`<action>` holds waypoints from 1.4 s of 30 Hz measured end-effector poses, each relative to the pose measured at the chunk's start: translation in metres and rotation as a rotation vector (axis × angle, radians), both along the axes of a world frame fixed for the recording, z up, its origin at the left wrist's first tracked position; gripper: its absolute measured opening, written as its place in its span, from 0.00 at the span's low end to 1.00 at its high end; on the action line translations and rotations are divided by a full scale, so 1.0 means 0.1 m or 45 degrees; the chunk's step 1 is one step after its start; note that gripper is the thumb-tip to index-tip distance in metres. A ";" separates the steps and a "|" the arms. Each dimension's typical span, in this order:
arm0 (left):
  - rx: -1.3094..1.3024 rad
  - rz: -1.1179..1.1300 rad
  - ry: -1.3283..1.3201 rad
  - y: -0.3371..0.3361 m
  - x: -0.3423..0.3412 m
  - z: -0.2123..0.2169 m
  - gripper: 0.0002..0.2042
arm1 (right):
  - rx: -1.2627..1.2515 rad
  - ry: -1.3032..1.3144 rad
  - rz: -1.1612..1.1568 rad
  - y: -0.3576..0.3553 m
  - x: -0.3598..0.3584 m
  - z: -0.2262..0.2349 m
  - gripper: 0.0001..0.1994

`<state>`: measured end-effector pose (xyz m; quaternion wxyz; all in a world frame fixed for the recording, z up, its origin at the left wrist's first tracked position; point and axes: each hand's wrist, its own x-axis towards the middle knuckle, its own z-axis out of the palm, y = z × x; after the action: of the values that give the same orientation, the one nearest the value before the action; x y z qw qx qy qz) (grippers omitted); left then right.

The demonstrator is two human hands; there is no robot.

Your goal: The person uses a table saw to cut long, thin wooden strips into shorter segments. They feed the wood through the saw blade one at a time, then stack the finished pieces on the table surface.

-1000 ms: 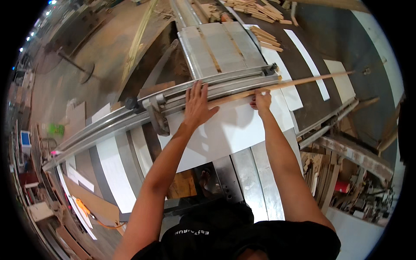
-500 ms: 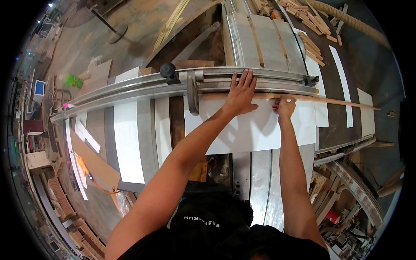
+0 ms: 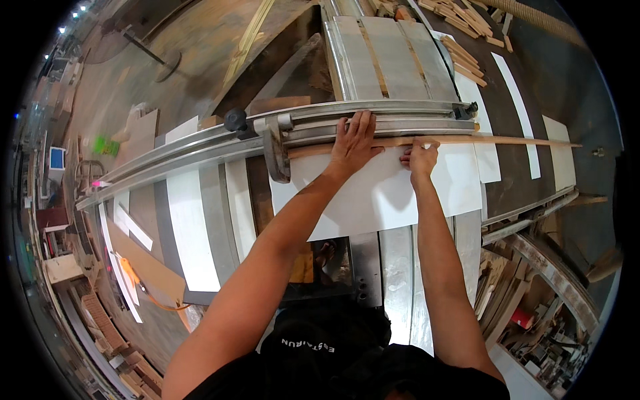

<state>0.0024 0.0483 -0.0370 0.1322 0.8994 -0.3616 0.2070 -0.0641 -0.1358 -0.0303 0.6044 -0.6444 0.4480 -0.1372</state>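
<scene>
A long thin wooden strip (image 3: 507, 141) lies along the metal fence rail (image 3: 373, 120) of a sliding table saw, on top of a white board (image 3: 373, 193). My left hand (image 3: 353, 141) lies flat with fingers spread, pressing the strip against the rail. Just to its right, my right hand (image 3: 419, 157) pinches down on the same strip with curled fingers. The strip's right end sticks out past the board over the dark floor.
A grey stop block (image 3: 275, 152) with a black knob (image 3: 235, 120) sits on the rail left of my hands. White panels (image 3: 190, 227) lie at left, wood offcuts (image 3: 467, 17) pile at the top right, and scrap wood (image 3: 527, 313) lies at lower right.
The view has shifted, so the rail and board sit more level and centred. Both hands stay on the strip, and more of the strip now lies to the right of them.
</scene>
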 end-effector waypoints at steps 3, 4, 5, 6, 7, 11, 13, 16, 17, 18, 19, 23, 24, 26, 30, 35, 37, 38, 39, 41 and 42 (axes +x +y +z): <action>0.030 0.046 -0.040 0.09 -0.01 -0.08 0.46 | 0.012 0.014 0.015 0.10 -0.03 0.09 0.26; 0.023 0.032 -0.035 0.05 -0.03 -0.05 0.45 | 0.033 -0.008 -0.014 0.03 -0.08 0.11 0.27; 0.018 0.030 -0.029 0.02 -0.03 -0.01 0.45 | 0.055 -0.027 -0.030 -0.04 -0.09 0.09 0.28; -0.045 0.009 -0.029 -0.02 -0.03 0.03 0.44 | 0.031 -0.077 -0.099 -0.16 -0.07 0.02 0.29; -0.088 0.028 0.047 -0.05 -0.07 0.08 0.44 | 0.013 -0.146 -0.121 -0.23 -0.07 0.05 0.26; -0.236 0.127 0.219 -0.14 -0.08 0.20 0.42 | 0.007 -0.040 -0.141 -0.39 0.01 -0.03 0.29; -0.244 0.124 0.226 -0.13 -0.08 0.20 0.41 | -0.001 -0.024 -0.124 -0.37 0.02 0.00 0.31; -0.210 0.091 0.192 -0.10 -0.07 0.20 0.40 | 0.002 -0.066 -0.106 -0.28 0.02 -0.01 0.34; -0.202 0.073 0.198 -0.08 -0.08 0.20 0.39 | 0.019 -0.106 -0.087 -0.25 0.02 -0.02 0.34; -0.194 0.055 0.203 -0.07 -0.08 0.21 0.39 | 0.037 -0.147 -0.068 -0.23 0.01 -0.03 0.34; -0.183 0.035 0.200 -0.06 -0.05 0.21 0.39 | 0.032 -0.119 -0.083 -0.20 0.03 -0.01 0.33; -0.083 0.084 0.237 -0.11 -0.07 0.23 0.38 | -0.022 -0.050 -0.128 -0.13 0.07 -0.01 0.27; -0.034 0.099 0.244 -0.14 -0.07 0.23 0.38 | -0.043 -0.042 -0.139 -0.14 0.07 -0.03 0.24; 0.022 0.037 0.276 -0.25 -0.06 0.31 0.38 | -0.162 -0.045 -0.160 -0.20 0.09 -0.23 0.20; -0.001 -0.056 0.386 -0.50 0.04 0.28 0.39 | -0.207 -0.013 -0.149 -0.15 0.08 -0.28 0.17; 0.013 -0.079 0.282 -0.51 0.08 0.19 0.41 | -0.068 0.020 -0.039 -0.05 0.06 0.07 0.44; 0.048 -0.087 0.265 -0.51 0.09 0.18 0.41 | -0.087 0.009 -0.092 -0.10 0.03 0.13 0.43; 0.019 -0.092 0.252 -0.50 0.08 0.18 0.41 | -0.111 -0.009 -0.135 -0.17 0.01 0.12 0.42; 0.021 -0.088 0.258 -0.51 0.09 0.19 0.41 | -0.134 -0.027 -0.174 -0.25 0.00 0.11 0.40; 0.034 -0.093 0.276 -0.53 0.08 0.24 0.41 | -0.138 -0.101 -0.297 -0.46 0.03 0.09 0.33; 0.022 -0.092 0.267 -0.53 0.07 0.25 0.41 | -0.119 -0.107 -0.304 -0.56 0.05 0.07 0.31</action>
<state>0.0097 -0.0046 -0.0119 0.1691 0.9035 -0.3798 0.1038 -0.0587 -0.1913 -0.0228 0.5712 -0.6076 0.4890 -0.2558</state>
